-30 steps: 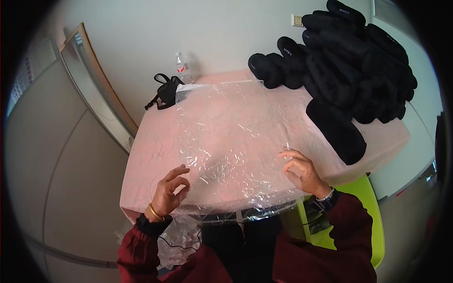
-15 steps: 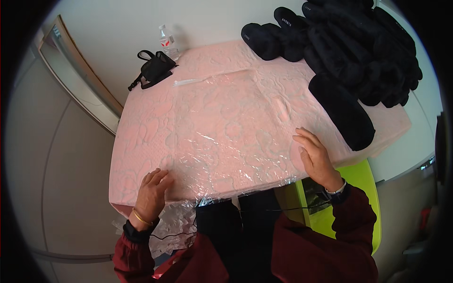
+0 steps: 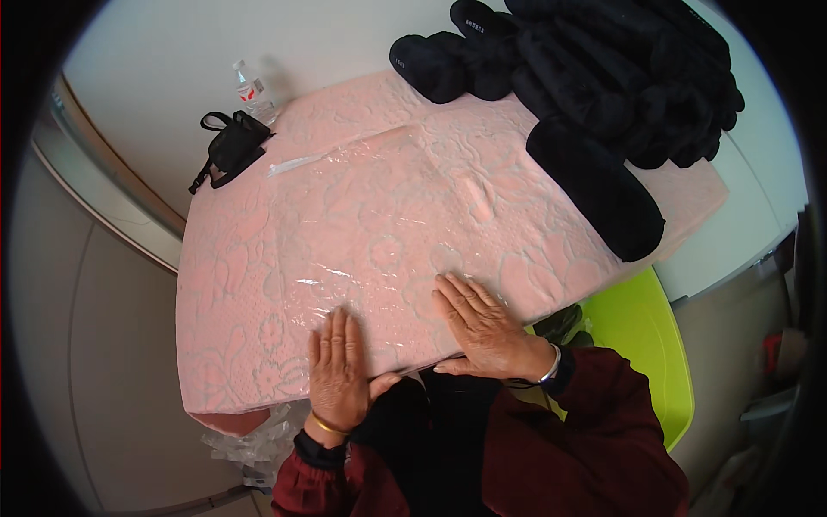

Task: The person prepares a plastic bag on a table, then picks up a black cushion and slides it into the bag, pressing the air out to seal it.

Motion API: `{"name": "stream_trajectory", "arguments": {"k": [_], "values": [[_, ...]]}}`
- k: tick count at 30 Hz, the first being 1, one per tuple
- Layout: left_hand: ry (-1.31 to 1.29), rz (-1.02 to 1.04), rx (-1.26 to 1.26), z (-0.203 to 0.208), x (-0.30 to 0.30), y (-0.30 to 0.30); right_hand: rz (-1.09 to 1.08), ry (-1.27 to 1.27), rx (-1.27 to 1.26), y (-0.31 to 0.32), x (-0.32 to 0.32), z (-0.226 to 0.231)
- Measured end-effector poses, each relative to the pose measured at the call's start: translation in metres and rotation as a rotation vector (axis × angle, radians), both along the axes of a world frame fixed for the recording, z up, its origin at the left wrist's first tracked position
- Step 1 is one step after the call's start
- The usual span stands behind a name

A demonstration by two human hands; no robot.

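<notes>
A clear, shiny plastic sheet or bag (image 3: 353, 207) lies flat on the table's pink patterned cloth (image 3: 220, 293). Near the front edge, my left hand (image 3: 338, 375) rests palm down on its lower part, fingers stretched forward and thumb pointing right. My right hand (image 3: 491, 338) lies flat a short way to the right, its fingers slanting to the far left over the plastic. Neither hand holds anything. The plastic's near edge is partly hidden by the hands.
A long black plush piece (image 3: 594, 189) lies at the right, before a heap of black plush pieces (image 3: 620, 77). At the far left are a black strapped pouch (image 3: 234, 145) and a clear bottle (image 3: 251, 93). A lime-green bin (image 3: 655, 345) stands below right; crumpled clear plastic (image 3: 250, 448) lies below left.
Both hands have moved inward and now lie flat near the front edge; before, they were wide apart at the plastic's two sides. The whole view has shifted slightly.
</notes>
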State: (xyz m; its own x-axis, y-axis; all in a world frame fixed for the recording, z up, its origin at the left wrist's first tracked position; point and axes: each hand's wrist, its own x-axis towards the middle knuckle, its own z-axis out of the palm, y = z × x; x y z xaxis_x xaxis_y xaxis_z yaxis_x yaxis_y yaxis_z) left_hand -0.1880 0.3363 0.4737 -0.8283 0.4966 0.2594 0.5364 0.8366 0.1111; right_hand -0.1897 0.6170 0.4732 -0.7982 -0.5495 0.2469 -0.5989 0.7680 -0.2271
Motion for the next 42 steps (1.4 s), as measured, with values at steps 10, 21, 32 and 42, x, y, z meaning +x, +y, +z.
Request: {"name": "stream_trajectory", "arguments": {"k": [10, 21, 32, 42], "values": [[-0.027, 0.154, -0.015, 0.004, 0.012, -0.052, -0.074, 0.019, 0.066, 0.027, 0.005, 0.003], [0.175, 0.025, -0.013, 0.003, 0.028, -0.046, 0.167, 0.027, -0.249, 0.034, 0.013, -0.013], [0.430, 0.036, 0.028, 0.000, 0.024, -0.056, 0.098, 0.237, -0.347, 0.034, 0.038, -0.013], [0.129, -0.211, 0.278, 0.012, 0.046, -0.039, 0.406, 0.157, -0.586, -0.047, 0.045, 0.019]]}}
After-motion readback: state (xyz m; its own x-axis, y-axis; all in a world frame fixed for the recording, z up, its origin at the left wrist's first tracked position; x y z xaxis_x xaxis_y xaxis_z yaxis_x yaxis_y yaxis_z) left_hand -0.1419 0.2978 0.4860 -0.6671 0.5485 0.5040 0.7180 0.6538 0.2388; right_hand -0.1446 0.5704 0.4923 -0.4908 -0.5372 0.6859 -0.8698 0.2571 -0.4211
